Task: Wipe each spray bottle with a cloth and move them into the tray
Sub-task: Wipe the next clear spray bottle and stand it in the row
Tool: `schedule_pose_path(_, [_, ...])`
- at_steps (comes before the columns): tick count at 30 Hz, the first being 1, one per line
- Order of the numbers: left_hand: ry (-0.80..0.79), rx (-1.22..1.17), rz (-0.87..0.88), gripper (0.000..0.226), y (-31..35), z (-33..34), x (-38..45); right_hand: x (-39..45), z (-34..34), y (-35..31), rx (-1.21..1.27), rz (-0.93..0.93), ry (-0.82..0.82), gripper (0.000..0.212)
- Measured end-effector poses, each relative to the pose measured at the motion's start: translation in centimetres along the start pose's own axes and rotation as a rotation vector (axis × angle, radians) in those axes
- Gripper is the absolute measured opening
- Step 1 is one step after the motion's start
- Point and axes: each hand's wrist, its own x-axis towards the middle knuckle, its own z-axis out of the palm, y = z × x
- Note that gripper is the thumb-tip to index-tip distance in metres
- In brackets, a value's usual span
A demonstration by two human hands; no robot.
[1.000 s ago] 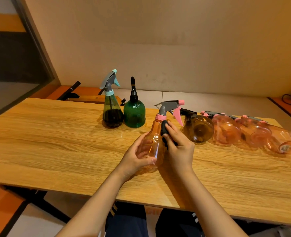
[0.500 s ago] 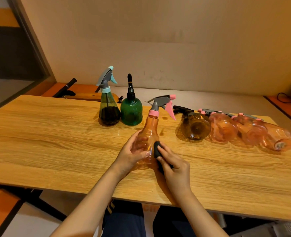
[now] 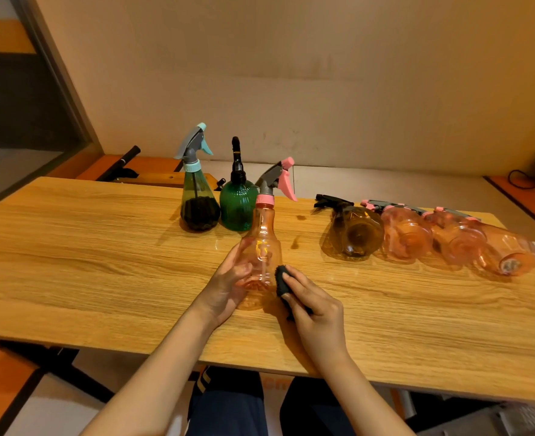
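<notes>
We hold the orange spray bottle [image 3: 261, 250] upright on the wooden surface [image 3: 102, 262], left hand [image 3: 228, 284] wrapped round its base; right hand [image 3: 315, 313] pinches black cloth [image 3: 281, 278] vs. its side.

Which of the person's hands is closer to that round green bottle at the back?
Left. The left hand grips the orange bottle just before the green bottle; the right hand sits farther right.

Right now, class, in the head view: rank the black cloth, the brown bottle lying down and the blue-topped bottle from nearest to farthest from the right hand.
1. Black cloth: pinched by the right hand, against the orange bottle.
2. Brown bottle: lying on its side, further back to the right.
3. Blue-topped bottle: upright, far back on the left.
</notes>
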Motion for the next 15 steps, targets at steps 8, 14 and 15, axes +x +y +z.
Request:
schedule_pose_path(8, [0.013, 0.079, 0.01, 0.104, 0.1, 0.48, -0.23, -0.03, -0.03, 0.09, -0.03, -0.024, 0.031, 0.042])
schedule_pose_path(14, [0.027, 0.167, 0.04, 0.099, -0.38, 0.55, -0.03, -0.14, -0.13, 0.28, -0.059, -0.03, 0.034, 0.037])
schedule_pose_path(15, [0.026, 0.199, 0.048, 0.098, -0.53, 0.49, 0.0, -0.14, -0.12, 0.24, -0.062, -0.044, 0.023, 0.034])
